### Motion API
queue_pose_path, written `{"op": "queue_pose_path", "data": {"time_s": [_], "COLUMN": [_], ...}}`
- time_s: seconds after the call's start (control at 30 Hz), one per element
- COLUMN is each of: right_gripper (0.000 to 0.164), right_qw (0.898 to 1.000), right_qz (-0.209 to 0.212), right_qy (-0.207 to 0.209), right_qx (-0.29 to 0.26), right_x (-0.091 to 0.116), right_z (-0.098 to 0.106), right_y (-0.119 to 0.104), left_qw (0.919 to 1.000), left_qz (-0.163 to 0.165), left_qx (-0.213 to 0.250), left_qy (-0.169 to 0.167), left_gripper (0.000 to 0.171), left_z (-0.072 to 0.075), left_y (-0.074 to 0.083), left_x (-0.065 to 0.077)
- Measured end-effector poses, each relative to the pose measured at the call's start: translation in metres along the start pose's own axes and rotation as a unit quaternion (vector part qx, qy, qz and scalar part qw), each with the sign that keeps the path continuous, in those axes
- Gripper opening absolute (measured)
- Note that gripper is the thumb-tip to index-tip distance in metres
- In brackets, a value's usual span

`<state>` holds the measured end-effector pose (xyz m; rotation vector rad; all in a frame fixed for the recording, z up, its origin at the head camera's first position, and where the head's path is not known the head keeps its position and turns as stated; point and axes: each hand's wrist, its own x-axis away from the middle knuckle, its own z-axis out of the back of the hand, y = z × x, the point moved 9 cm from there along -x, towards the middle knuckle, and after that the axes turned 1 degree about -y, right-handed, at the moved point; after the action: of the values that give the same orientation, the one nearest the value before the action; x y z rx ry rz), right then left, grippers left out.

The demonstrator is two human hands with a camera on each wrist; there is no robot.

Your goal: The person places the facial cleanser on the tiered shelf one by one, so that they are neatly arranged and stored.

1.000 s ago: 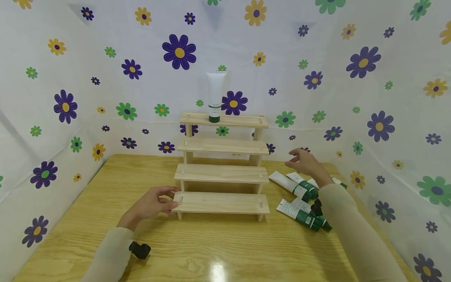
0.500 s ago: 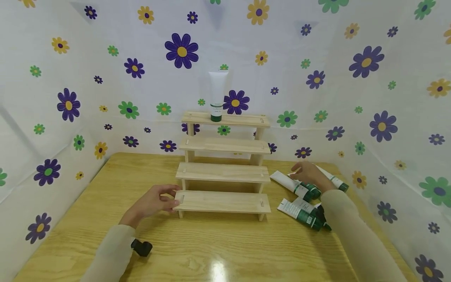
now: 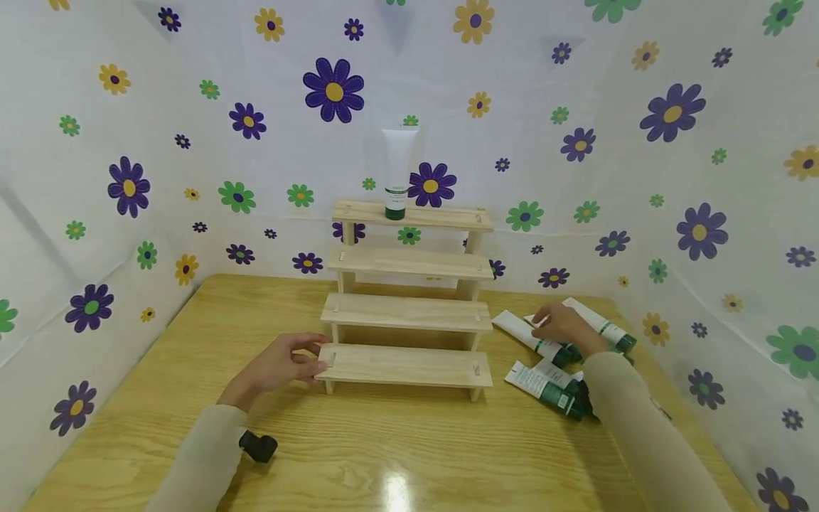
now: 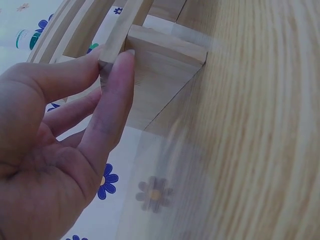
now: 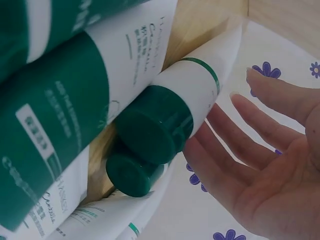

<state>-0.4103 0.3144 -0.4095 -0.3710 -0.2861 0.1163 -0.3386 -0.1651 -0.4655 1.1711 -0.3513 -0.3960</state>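
Note:
A stepped wooden display stand (image 3: 409,267) is in the middle of the table. My left hand (image 3: 281,366) pinches the left end of its lowest shelf between thumb and fingers; the left wrist view shows the fingertips on the board's (image 4: 117,37) edge. One white tube with a green cap (image 3: 398,171) stands cap-down on the top shelf. To the right of the stand, my right hand (image 3: 566,327) is over a pile of similar squeeze tubes. In the right wrist view its fingers (image 5: 220,155) are extended beside a white tube with a green cap (image 5: 155,122), with nothing gripped.
Several tubes lie at the right, among them a green-and-white one (image 3: 544,387) in front and a white one (image 3: 601,323) behind the hand. A black wrist camera (image 3: 259,446) sits at the left sleeve. Flower-printed cloth (image 3: 269,135) walls the table (image 3: 358,448).
My right hand has lowered to the tubes from above them, and the rear tube shows shifted to the right. The left hand keeps its hold on the shelf end.

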Motion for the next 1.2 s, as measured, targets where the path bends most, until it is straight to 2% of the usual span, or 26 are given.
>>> {"op": "queue_pose_path", "data": {"time_s": [0.2, 0.4, 0.63, 0.83, 1.03, 1.2], "right_gripper": [0.036, 0.032, 0.029, 0.031, 0.034, 0.038], "right_qw": [1.0, 0.999, 0.997, 0.997, 0.997, 0.998], "right_qz": [0.003, 0.027, 0.037, 0.025, 0.012, 0.013], "right_qy": [0.002, 0.038, 0.069, 0.072, 0.07, 0.064], "right_qx": [0.001, 0.017, 0.007, 0.029, 0.026, 0.023], "right_x": [-0.006, -0.003, 0.004, 0.001, -0.004, -0.002], "right_z": [-0.003, -0.002, -0.005, -0.005, -0.003, -0.01], "right_y": [0.008, 0.016, 0.016, 0.014, 0.013, 0.012], "left_qw": [1.0, 1.0, 1.0, 1.0, 1.0, 1.0], "left_qz": [-0.001, -0.001, -0.007, -0.004, -0.004, 0.001], "left_qx": [0.002, 0.001, 0.004, 0.004, 0.001, 0.001], "left_qy": [0.0, 0.0, 0.002, 0.002, 0.005, -0.002], "left_gripper": [0.058, 0.061, 0.061, 0.061, 0.059, 0.06], "left_z": [0.0, -0.002, -0.001, 0.0, 0.003, 0.001], "left_y": [0.002, 0.003, 0.0, -0.001, 0.001, -0.001], "left_x": [0.001, 0.0, 0.001, 0.001, -0.001, 0.0]}}
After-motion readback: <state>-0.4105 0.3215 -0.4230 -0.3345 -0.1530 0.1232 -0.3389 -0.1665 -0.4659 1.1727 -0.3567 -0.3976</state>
